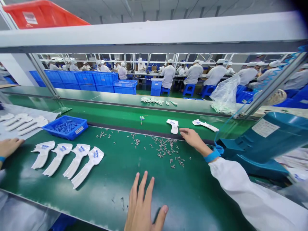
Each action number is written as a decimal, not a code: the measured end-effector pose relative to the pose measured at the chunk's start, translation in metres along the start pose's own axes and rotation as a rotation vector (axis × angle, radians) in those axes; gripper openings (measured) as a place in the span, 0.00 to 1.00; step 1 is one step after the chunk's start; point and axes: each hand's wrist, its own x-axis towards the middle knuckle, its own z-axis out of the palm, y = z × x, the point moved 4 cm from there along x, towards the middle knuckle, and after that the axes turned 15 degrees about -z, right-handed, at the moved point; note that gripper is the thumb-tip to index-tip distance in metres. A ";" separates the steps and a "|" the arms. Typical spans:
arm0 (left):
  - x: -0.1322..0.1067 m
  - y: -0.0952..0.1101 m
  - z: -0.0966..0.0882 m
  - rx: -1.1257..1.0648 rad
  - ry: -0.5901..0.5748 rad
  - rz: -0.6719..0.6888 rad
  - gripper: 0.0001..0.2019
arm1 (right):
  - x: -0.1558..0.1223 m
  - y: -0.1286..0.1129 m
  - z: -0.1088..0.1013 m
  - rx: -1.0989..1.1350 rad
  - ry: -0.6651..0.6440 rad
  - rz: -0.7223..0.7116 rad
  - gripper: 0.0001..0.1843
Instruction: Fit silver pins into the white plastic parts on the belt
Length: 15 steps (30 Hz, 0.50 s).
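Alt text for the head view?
Right hand reaches toward a white moulded piece on a green conveyor belt. Left hand lies open on the green workbench, near scattered small metal parts and four white pieces.

Free room on the green surface (185, 195) below the scattered metal parts (162, 147), white moulded pieces (77, 154) blocking left of them, blue machine housing (252, 150) blocking right.

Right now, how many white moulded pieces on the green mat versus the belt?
White moulded pieces on the green mat: 4
White moulded pieces on the belt: 2
Total: 6
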 end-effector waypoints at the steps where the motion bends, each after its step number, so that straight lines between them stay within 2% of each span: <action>1: 0.000 -0.001 0.002 0.015 0.004 0.012 0.30 | -0.002 0.005 -0.002 -0.063 -0.023 -0.039 0.15; 6: -0.001 0.002 0.004 0.052 0.020 -0.012 0.28 | -0.027 0.016 0.006 -0.301 -0.181 -0.208 0.13; 11: -0.002 0.005 -0.002 -0.014 0.032 0.007 0.25 | -0.042 0.023 0.001 -0.483 -0.194 -0.209 0.09; 15: 0.002 -0.013 -0.020 -0.082 0.102 -0.039 0.20 | -0.051 0.022 -0.009 -0.520 -0.220 -0.233 0.14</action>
